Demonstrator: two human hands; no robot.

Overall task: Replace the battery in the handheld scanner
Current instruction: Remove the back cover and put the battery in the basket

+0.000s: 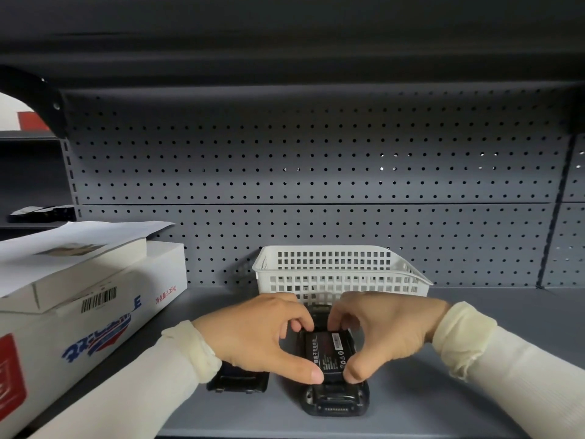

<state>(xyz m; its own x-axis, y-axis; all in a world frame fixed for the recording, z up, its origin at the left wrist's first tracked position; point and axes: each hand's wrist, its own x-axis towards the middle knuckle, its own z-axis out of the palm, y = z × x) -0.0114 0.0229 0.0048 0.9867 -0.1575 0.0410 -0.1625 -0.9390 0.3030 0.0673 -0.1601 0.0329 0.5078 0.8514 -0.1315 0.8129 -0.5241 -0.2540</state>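
Head view, grey metal shelf (474,327) with a pegboard back: one black handheld scanner (335,397) lying back-side up, one black rectangular battery (329,351) with white and red label print, one white plastic slotted basket (340,270), one white cardboard box (79,299) with a barcode, and one black flat cover-looking piece (235,380).

The basket sits right behind the scanner and I can't see anything in it; the hands hide its front. The battery lies in the scanner's open back. The box is off to the scanner's left, and the black piece is just left of it, half under the left wrist.

The scanner's long axis runs toward the pegboard, with the connector end pointing at the camera.

Left hand (262,334) and right hand (386,331) are both curled part-way, thumbs and fingertips pinching the battery's near and far ends.
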